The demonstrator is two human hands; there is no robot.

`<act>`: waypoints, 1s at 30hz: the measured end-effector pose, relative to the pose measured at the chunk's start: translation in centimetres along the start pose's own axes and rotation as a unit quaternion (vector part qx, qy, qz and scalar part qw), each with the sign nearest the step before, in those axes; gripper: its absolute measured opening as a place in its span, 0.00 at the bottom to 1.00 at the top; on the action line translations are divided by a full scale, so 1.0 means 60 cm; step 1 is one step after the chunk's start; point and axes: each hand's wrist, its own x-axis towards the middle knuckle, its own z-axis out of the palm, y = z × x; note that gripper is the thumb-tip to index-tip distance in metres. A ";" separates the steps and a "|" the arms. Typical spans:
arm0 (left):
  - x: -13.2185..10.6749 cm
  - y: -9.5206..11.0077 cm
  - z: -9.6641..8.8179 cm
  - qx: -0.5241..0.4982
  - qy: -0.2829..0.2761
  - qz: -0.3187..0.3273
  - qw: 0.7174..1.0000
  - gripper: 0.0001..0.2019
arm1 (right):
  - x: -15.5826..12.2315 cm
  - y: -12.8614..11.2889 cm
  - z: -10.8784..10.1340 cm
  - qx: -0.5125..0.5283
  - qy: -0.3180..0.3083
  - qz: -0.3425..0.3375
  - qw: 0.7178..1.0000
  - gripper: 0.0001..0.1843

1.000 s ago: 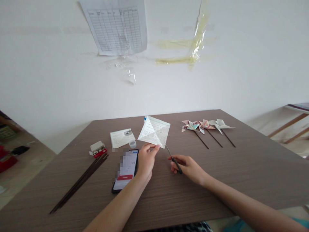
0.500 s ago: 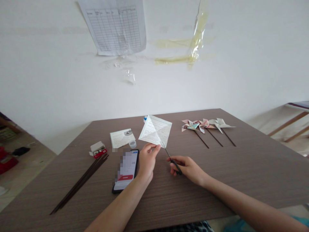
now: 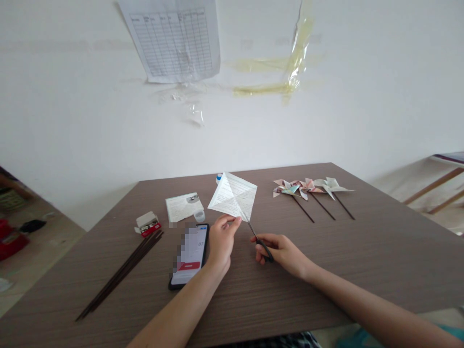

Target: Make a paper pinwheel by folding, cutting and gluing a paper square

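Note:
My left hand (image 3: pixel 220 241) pinches the near corner of a square printed paper (image 3: pixel 234 196) with crossing fold lines, holding it up above the brown table (image 3: pixel 362 261). My right hand (image 3: pixel 282 251) grips small dark scissors (image 3: pixel 258 237), fingers through the handles. The blades point up and left and reach into the paper's lower corner, right beside my left fingertips.
A phone (image 3: pixel 190 255) lies by my left wrist. Several dark sticks (image 3: pixel 121 273) lie at the left, near a small red-and-white box (image 3: pixel 147 223). A printed sheet (image 3: pixel 183 207) and a small clear cap (image 3: pixel 199 215) sit behind. Three paper pinwheels on sticks (image 3: pixel 311 189) lie at the back right.
The scissor blades have moved up from just below the paper into its lower corner. The paper shifted slightly. My left hand keeps its pinch.

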 end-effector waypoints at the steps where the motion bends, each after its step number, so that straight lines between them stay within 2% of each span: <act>1: 0.000 0.000 0.000 0.001 0.001 -0.001 1.000 0.13 | 0.000 -0.001 0.000 0.001 0.002 0.001 1.000 0.37; 8: 0.000 -0.004 0.001 0.009 0.008 -0.015 1.000 0.13 | -0.001 -0.007 0.002 0.009 0.013 0.006 1.000 0.32; 20: -0.003 0.007 0.003 -0.004 0.008 -0.020 1.000 0.15 | 0.002 -0.002 0.002 0.010 0.006 0.002 1.000 0.37; 30: -0.004 0.008 0.002 -0.016 0.008 -0.027 0.999 0.15 | -0.002 -0.002 0.003 0.011 0.011 0.001 1.000 0.34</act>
